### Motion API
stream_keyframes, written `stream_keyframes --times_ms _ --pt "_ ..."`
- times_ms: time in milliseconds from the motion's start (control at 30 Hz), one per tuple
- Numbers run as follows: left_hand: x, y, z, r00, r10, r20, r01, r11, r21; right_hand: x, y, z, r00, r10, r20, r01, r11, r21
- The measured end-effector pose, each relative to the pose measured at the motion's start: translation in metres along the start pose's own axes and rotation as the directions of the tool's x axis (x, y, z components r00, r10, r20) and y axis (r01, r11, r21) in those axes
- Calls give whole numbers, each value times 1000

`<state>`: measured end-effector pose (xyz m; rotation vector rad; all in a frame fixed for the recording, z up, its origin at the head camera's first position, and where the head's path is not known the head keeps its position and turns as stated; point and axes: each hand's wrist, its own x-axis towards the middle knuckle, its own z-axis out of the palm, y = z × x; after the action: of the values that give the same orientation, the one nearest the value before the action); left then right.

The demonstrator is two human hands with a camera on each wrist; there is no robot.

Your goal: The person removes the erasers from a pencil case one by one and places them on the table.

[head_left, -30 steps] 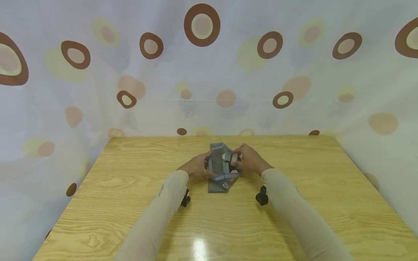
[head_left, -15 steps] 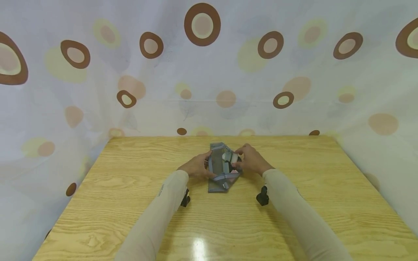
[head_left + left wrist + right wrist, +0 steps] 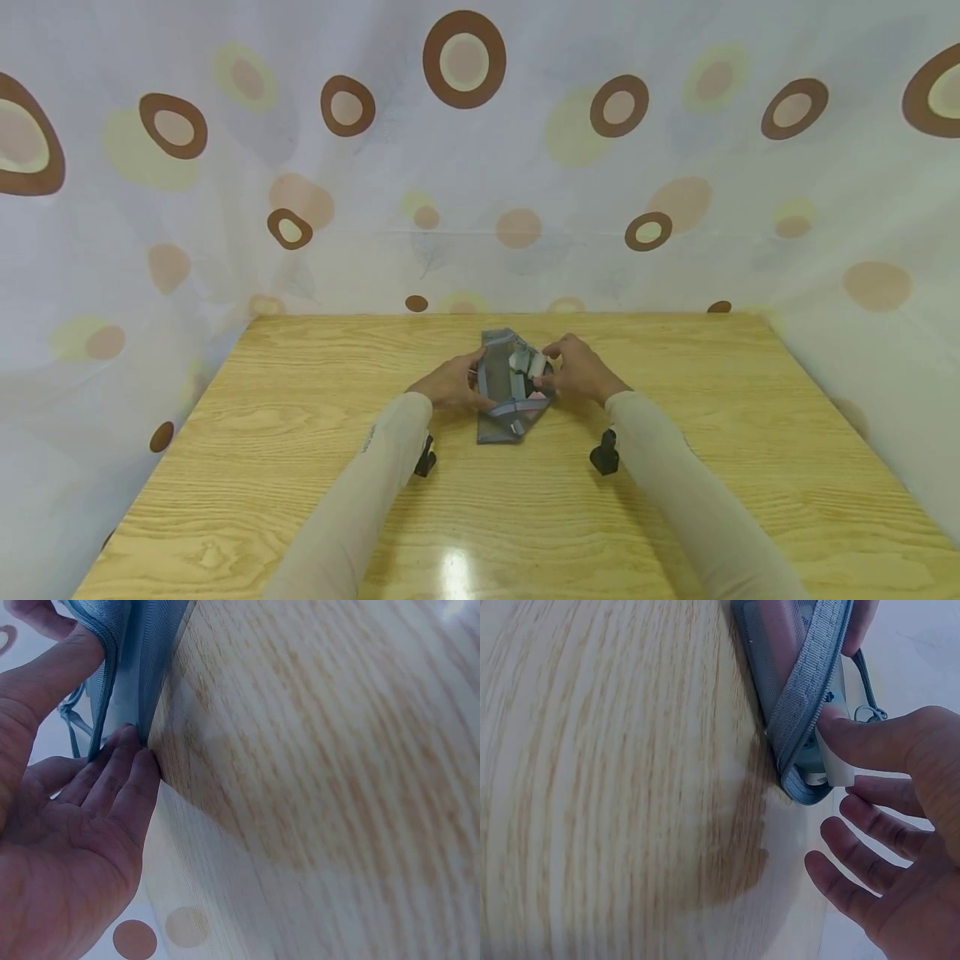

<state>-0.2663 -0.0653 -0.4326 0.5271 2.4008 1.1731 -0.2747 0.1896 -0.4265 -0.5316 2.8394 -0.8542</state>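
Observation:
A grey-blue mesh zip pouch (image 3: 498, 375) lies unzipped toward the table's far side, its mouth spread to the right. My left hand (image 3: 452, 383) grips its left side, thumb on the near edge; in the left wrist view the fingertips (image 3: 129, 742) meet the fabric. A small white block (image 3: 537, 365) stands in the mouth. My right hand (image 3: 582, 372) has its thumb at the block and its forefinger beside the block's end; the right wrist view shows the other fingers spread. A pink item (image 3: 778, 634) shows through the mesh.
The wooden table (image 3: 337, 517) stretches out on all sides of the pouch. Behind it hangs a pale curtain (image 3: 375, 258) with brown rings. A thin cord (image 3: 865, 682) hangs off the pouch.
My right hand has shifted slightly right, and its thumb and forefinger have parted a little around the white block. The block, the pouch and my left hand keep nearly the same place.

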Motion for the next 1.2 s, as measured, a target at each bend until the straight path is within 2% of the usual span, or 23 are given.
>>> stream_keyframes --times_ms 367,667,933,1200 --pt "-1 -2 2 1000 -10 -1 10 1000 -3 -3 -1 0 1000 -24 -19 25 999 25" --pt "-2 -2 1 1000 -9 -10 9 1000 -3 -5 1 -9 998 -54 -32 54 998 12" --pt "0 -2 1 1000 -4 -4 4 1000 -9 -6 8 -18 998 -23 -58 25 999 32" --pt "1 -3 1 1000 -2 -4 2 1000 -5 -9 22 -28 995 -7 -95 8 1000 7"
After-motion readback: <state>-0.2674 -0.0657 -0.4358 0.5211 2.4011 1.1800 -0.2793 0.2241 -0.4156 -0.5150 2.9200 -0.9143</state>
